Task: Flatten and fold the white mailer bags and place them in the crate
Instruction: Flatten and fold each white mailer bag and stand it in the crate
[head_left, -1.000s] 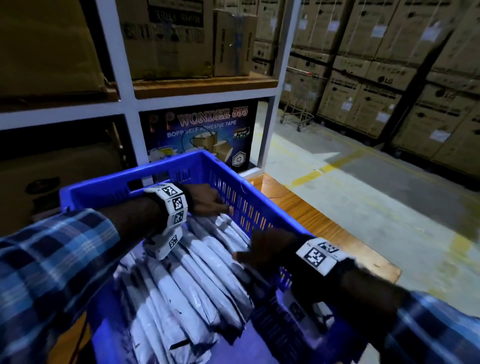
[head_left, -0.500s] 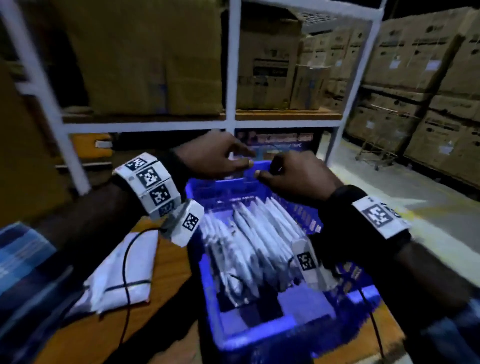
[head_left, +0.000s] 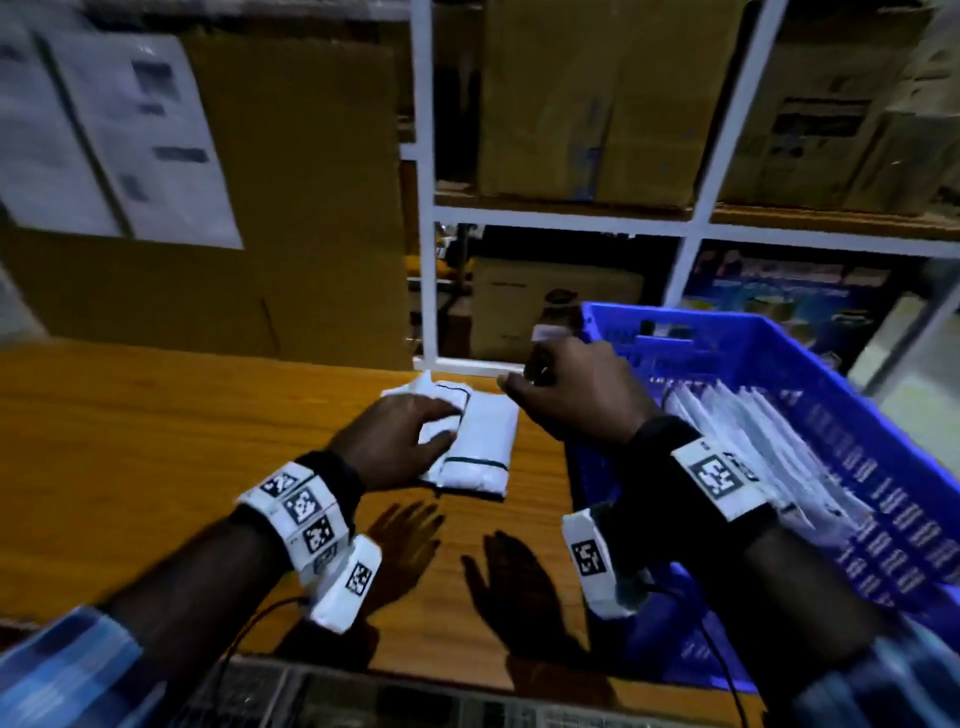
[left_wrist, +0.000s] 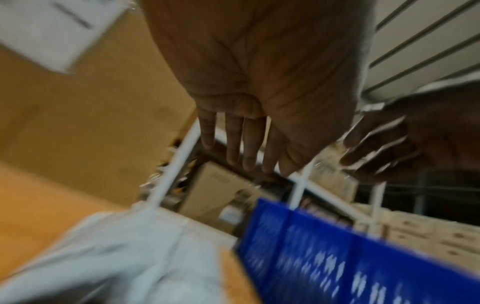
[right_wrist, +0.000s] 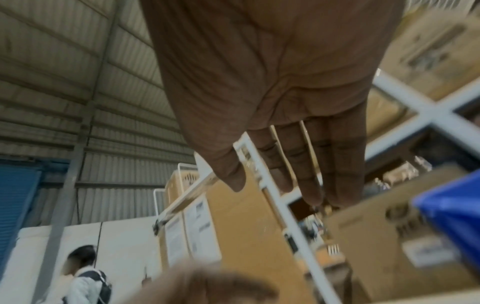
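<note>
From the head view, two arms in blue checked sleeves (head_left: 67, 670) reach out over an orange-brown wooden table (head_left: 156, 441). White wrist bands with black square marks (head_left: 306, 514) sit on both wrists. The left hand (head_left: 395, 447) rests on a small pile of white plastic mailer bags with thin dark lines (head_left: 483, 447) lying flat on the table. Its fingers look loosely bent over the top bag, but it is too blurry to tell if they pinch it. The left wrist view shows something else: the left hand's fingers (left_wrist: 233, 139) are straight and close together, holding nothing, with the white bags (left_wrist: 124, 257) as a blur low down.

The right hand (head_left: 571, 395) hangs in the air just above the far end of the pile, beside the big blue plastic crate with slotted walls (head_left: 883, 426). In the head view its fingers look curled. The right wrist view shows its fingers (right_wrist: 311, 164) fairly straight and empty.

The crate stands on the table to the right of the pile. Many folded white bags in a row (head_left: 753, 441) lie inside it, which only the head view shows.

Farther back is a white metal shelf rack (head_left: 426, 208) full of brown cardboard boxes (head_left: 587, 104). Only the right wrist view shows a person with a backpack (right_wrist: 85, 283) far off, and a grey ribbed wall (right_wrist: 64, 82).
</note>
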